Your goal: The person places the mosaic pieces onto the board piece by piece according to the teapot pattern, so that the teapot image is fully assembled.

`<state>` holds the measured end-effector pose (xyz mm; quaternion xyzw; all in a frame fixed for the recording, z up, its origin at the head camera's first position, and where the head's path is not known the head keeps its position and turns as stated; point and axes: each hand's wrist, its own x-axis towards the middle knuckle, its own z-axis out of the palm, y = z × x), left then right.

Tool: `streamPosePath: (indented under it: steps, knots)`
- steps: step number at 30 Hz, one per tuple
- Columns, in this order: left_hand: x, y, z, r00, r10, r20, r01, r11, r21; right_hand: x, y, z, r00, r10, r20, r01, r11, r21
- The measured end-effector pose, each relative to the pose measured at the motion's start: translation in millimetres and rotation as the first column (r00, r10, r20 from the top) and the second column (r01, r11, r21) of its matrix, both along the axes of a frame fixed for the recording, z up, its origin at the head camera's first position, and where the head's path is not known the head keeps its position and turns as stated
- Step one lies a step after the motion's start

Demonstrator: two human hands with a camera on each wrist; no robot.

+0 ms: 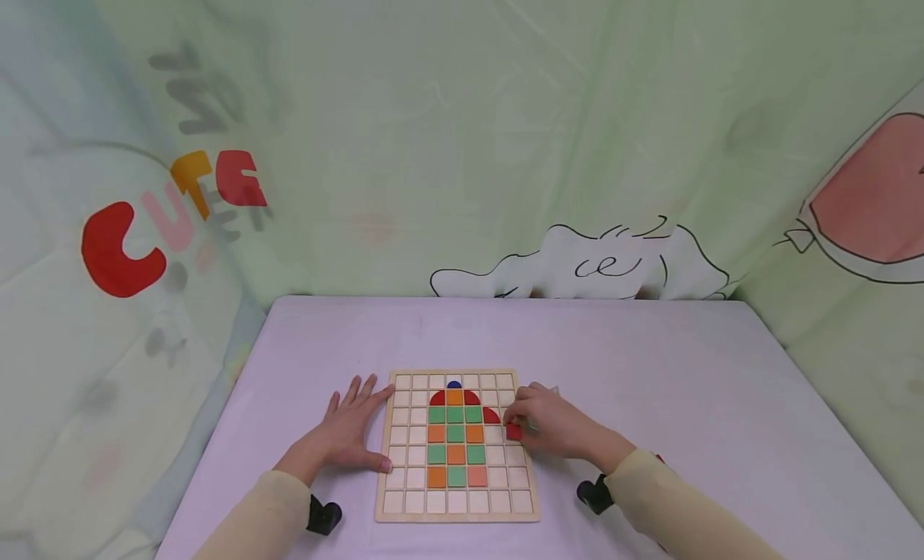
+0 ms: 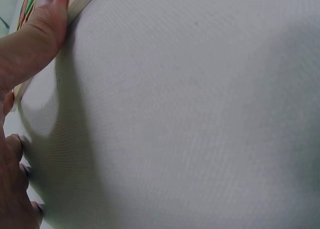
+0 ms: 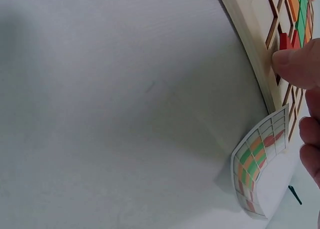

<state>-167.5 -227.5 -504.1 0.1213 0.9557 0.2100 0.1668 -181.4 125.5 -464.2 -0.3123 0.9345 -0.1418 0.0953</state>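
Observation:
A wooden grid board [image 1: 462,518] lies on the table with orange, green, red and blue tiles set in its middle columns. My left hand [image 1: 346,432] is spread at the board's left side, with thumb and forefinger touching its edge. Over the right-hand columns, my right hand [image 1: 554,424] pinches a red tile [image 1: 514,432]; the thumb shows against it in the right wrist view. A red quarter-round tile [image 1: 491,415] sits in a cell just left of it. A curved pattern card [image 3: 252,161] stands by the right hand; whether fingers hold it I cannot tell.
The board lies near the front of a table covered in pale lilac cloth [image 1: 650,359]. Printed curtains [image 1: 404,143] enclose the back and sides. Black wrist mounts [image 1: 325,516] show at both sleeves. Something small and red peeks out beside the right sleeve.

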Motion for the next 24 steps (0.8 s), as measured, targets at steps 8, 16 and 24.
streamPosePath:
  steps: [8, 16, 24]
  knots:
    - [0.0, -0.5, 1.1, 1.000, -0.004, -0.006, 0.004, 1.000, 0.021, 0.6, -4.7, 2.0, 1.000, 0.027, 0.002, -0.027, 0.999, 0.024]
    - [0.2, -0.5, 1.7, 1.000, -0.007, 0.003, 0.007, 1.000, 0.020, 0.9, -3.3, 0.8, 1.000, -0.007, 0.011, 0.007, 0.999, 0.033]
    - [1.6, 0.9, 5.3, 1.000, 0.003, -0.001, -0.003, 1.000, 0.016, 5.2, 2.8, 0.1, 0.999, -0.028, -0.027, 0.029, 0.999, 0.029]
